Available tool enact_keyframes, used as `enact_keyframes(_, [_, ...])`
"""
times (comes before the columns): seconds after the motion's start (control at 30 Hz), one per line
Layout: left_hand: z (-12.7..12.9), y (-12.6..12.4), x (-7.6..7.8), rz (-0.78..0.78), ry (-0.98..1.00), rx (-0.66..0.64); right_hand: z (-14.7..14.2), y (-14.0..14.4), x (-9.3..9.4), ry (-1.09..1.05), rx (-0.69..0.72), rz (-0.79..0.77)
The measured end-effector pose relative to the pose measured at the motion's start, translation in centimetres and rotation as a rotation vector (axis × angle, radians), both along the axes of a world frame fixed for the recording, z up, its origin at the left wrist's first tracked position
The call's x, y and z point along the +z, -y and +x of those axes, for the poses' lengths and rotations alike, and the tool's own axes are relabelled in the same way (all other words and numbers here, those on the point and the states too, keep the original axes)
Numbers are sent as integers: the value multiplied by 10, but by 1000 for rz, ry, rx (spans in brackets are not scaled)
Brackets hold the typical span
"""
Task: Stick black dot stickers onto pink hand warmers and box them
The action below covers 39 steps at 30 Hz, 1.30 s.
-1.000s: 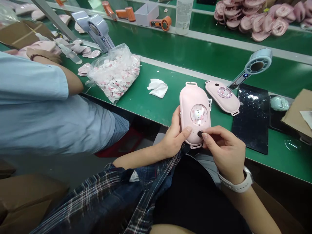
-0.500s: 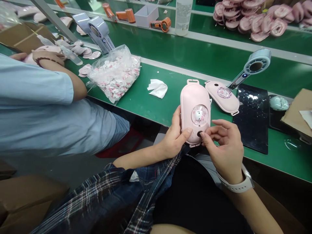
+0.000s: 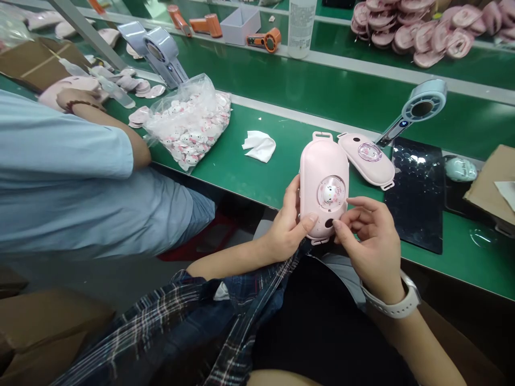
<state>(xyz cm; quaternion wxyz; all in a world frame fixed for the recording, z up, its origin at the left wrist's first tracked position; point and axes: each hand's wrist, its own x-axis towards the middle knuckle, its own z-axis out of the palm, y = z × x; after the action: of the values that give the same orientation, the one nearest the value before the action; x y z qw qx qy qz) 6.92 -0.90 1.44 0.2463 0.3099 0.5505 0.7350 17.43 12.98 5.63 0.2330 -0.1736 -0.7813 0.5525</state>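
My left hand [image 3: 286, 225] grips a pink oval device [image 3: 323, 166] by its lower left side, holding it upright over the near edge of the green bench [image 3: 281, 96]. A small cat figure sits in the round window on its face. My right hand [image 3: 368, 241] touches the lower right of the device, thumb beside a small dark button under the window. A second pink device [image 3: 367, 158] lies flat on the bench just behind.
A co-worker in a light blue shirt [image 3: 80, 187] sits at my left. A plastic bag of small cat figures [image 3: 189, 126], a white cloth [image 3: 259, 146], a black tray [image 3: 418, 193], a grey handheld fan [image 3: 418, 110] and piled pink parts [image 3: 422, 32] are on the bench.
My right thumb has slid off the dark button to its side. The device has tilted slightly and the cat figure in the window has turned. The co-worker's arm has shifted.
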Motion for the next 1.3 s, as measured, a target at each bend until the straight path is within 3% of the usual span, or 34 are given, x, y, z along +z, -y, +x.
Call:
enact_keyframes(0.13, [-1, 1, 2, 23, 25, -17, 3, -1, 3, -84, -54, -93])
enact_keyframes(0.43, [2, 0, -2, 101, 86, -60, 6, -7, 2, -162, -187, -39])
enact_keyframes(1.3, [4, 0, -3, 98, 40, -89, 13, -10, -6, -113, -138, -7])
